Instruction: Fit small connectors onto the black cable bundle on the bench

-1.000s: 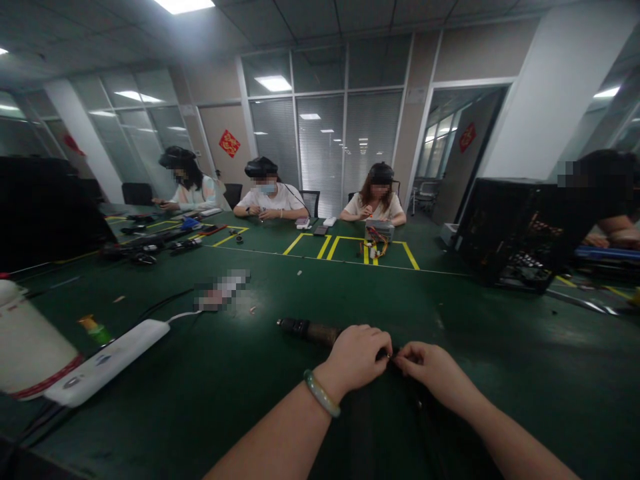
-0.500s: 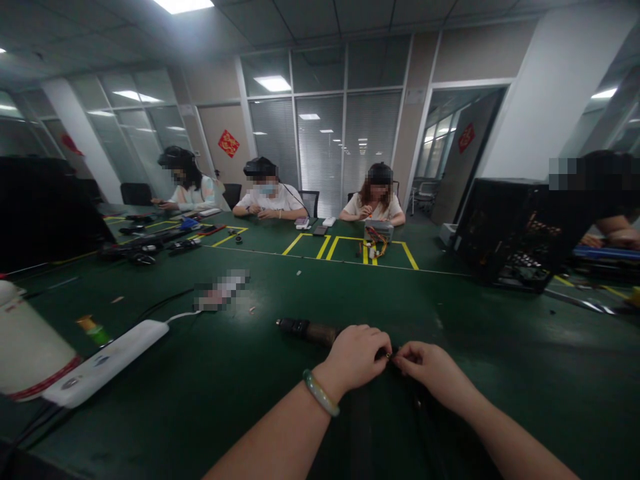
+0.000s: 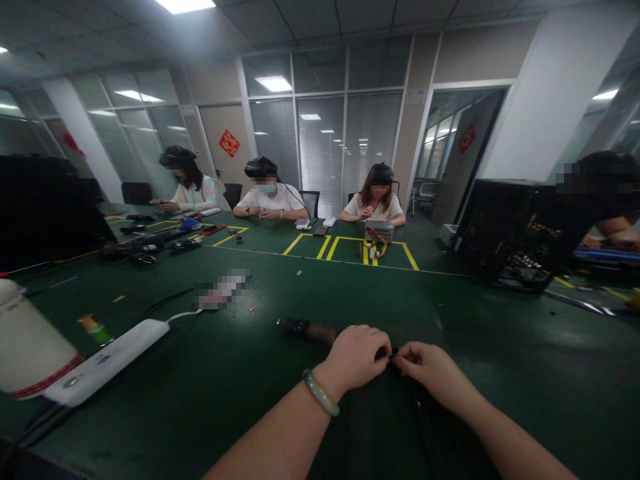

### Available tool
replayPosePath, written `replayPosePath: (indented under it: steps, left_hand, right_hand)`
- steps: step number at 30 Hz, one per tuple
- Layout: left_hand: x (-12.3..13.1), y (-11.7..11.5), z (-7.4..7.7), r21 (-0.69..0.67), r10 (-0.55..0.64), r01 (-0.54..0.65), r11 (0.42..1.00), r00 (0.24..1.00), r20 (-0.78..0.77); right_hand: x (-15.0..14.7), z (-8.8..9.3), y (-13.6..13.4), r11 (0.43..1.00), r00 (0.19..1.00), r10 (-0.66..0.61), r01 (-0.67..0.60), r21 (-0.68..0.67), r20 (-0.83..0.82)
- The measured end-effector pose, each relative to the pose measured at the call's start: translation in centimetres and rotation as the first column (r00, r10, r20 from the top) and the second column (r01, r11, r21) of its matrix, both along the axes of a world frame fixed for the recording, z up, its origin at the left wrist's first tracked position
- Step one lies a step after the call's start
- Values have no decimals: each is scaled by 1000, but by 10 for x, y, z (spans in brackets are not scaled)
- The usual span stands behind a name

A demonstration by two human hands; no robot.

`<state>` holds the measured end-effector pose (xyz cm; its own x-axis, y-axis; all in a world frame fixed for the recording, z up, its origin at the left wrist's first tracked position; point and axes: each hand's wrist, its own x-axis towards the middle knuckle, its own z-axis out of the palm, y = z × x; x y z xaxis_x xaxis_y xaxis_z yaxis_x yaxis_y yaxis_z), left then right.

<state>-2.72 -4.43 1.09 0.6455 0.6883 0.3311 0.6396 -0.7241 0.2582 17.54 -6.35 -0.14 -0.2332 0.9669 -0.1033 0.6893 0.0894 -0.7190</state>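
My left hand (image 3: 361,353), with a green bangle (image 3: 320,393) at its wrist, is curled with its fingertips closed together. A tiny shiny piece shows at those fingertips, too small to name. My right hand (image 3: 425,365) pinches close beside it, its fingertips almost meeting the left ones; what it holds is hidden. A dark, pen-shaped tool with a brownish body (image 3: 320,333) and a narrow metal tip lies on the table, pointing left. Its right end disappears behind my left hand.
On the green table (image 3: 240,400), a white power strip (image 3: 110,363) and a pale container (image 3: 33,347) stand at left. A black computer case (image 3: 505,233) stands at right. Across the table several people sit near a power supply with coloured cables (image 3: 379,232). Dark parts (image 3: 145,247) lie far left.
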Motion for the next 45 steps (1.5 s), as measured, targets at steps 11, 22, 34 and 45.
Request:
replayPosePath:
  steps: [11, 22, 34, 45]
  left_hand:
    - [1, 1, -2, -12, 21, -22, 1000, 1000, -15]
    - [0, 1, -1, 10, 12, -12, 1000, 1000, 4]
    - [1, -1, -1, 1, 40, -40, 999, 999, 10]
    - [0, -2, 1, -20, 30, -30, 999, 1000, -7]
  right_hand:
    - [0, 2, -1, 1000, 1000, -5, 5, 5, 7]
    - [0, -4, 2, 1000, 1000, 3, -3, 15, -13]
    - [2, -6, 2, 1000, 1000, 0, 0, 3, 5]
    - [0, -1, 1, 999, 999, -21, 22, -30, 26]
